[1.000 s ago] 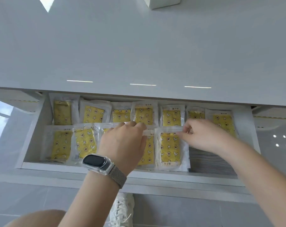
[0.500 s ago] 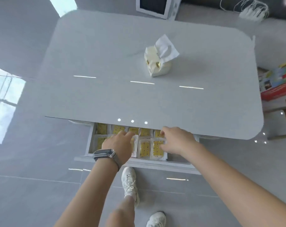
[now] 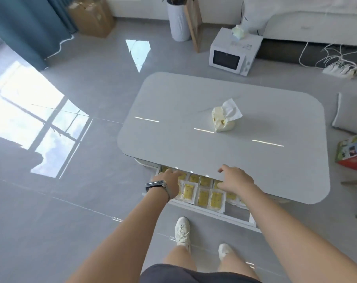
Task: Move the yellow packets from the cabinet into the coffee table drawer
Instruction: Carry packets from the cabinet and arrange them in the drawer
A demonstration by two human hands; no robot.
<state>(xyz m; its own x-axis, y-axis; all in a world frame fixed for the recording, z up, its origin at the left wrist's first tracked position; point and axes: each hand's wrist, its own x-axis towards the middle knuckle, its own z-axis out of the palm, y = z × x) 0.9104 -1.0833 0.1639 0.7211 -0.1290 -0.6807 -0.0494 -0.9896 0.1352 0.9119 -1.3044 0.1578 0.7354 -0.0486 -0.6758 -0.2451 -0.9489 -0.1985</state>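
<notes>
Left hand (image 3: 169, 180) (watch on its wrist) lies flat on yellow packets (image 3: 202, 196) filling the open drawer (image 3: 214, 214). Right hand (image 3: 235, 180), fingers relaxed, hovers at the surface (image 3: 214, 94) edge, 6 o'clock side.

Yellow packets (image 3: 202, 198) flat in open drawer (image 3: 214, 214)

2 hands (image 3: 169, 183) reach over 1 open drawer (image 3: 214, 214) holding at least 8 visible yellow packets (image 3: 202, 198); others are hidden. 1 tissue pack (image 3: 223, 119), 1 microwave (image 3: 230, 56), 2 white shoes (image 3: 181, 231).

Yellow packets in clear wrappers (image 3: 202, 198) carry small dark dots, lower centre; the rounded pale grey tabletop (image 3: 224, 139) holds a cream tissue pack (image 3: 222, 121); teal curtain (image 3: 20, 23) upper left.
</notes>
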